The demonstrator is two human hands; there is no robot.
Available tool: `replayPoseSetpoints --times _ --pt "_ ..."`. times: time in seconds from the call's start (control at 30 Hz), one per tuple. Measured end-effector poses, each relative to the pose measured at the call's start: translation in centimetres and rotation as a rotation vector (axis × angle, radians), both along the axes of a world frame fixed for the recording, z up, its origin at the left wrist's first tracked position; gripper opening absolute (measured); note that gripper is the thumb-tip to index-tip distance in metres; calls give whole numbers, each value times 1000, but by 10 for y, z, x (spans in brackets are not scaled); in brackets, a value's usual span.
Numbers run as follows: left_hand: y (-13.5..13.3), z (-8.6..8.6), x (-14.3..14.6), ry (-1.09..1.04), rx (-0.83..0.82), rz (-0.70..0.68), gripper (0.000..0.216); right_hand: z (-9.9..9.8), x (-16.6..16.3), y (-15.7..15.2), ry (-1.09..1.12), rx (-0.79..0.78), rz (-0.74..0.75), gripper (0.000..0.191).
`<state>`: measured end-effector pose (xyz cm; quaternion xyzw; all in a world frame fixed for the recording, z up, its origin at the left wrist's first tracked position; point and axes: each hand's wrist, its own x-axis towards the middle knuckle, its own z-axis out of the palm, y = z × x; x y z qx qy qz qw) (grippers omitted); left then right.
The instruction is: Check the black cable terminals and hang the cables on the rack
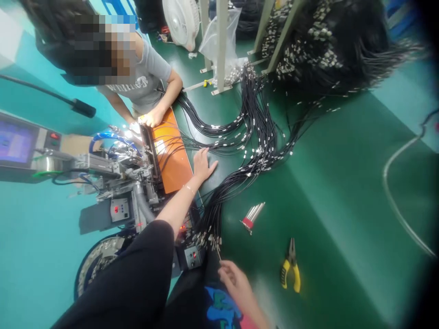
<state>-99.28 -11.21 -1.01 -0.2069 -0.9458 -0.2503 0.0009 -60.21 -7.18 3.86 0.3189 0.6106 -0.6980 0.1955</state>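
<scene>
My left hand (203, 165) lies open and flat on the green table (329, 192), at the edge of an orange plate (173, 160), fingertips touching black cables (255, 137) with metal ends. My right hand (235, 279) is low in the view, its fingers pinched on the end of one thin black cable (218, 252) from a bunch of metal-tipped ends (209, 235). The cables fan across the orange plate into a small machine (128, 180).
A co-worker in a grey shirt has both hands (152, 117) at the far end of the orange plate. Yellow-handled pliers (291, 270) and a bundle of metal rods (253, 214) lie on the table. A white fan (181, 20), rack posts and a cable heap (329, 45) stand behind.
</scene>
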Motion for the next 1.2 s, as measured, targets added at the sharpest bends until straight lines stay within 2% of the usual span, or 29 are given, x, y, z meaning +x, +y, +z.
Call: replayPoseSetpoints --times 0.07,0.1,0.2,0.27,0.33,0.47,0.53,0.87,1.07,1.2 --pt "-17 4 56 -67 11 107 58 -1 25 5 -32 15 -14 54" --pt "-26 5 85 -111 10 144 60 -3 34 10 -47 40 -32 56" --pt "-51 8 159 -244 -10 214 97 -7 45 31 -74 146 -90 59" --pt "-67 11 186 -344 -21 253 114 -5 47 42 -62 199 -110 59" --pt "-82 16 192 -463 -17 268 104 1 48 47 -34 223 -110 58" --pt "-98 29 176 -690 21 223 49 14 56 47 9 229 -75 58" --pt "-96 34 171 -770 29 202 38 16 60 46 18 225 -55 57" --pt "-57 33 197 -933 -83 226 35 9 73 41 37 228 -39 50" --pt "-45 43 203 -912 -134 277 38 14 71 43 59 246 -43 45" --pt "-42 48 211 -897 -174 292 40 10 65 46 53 256 -71 43"
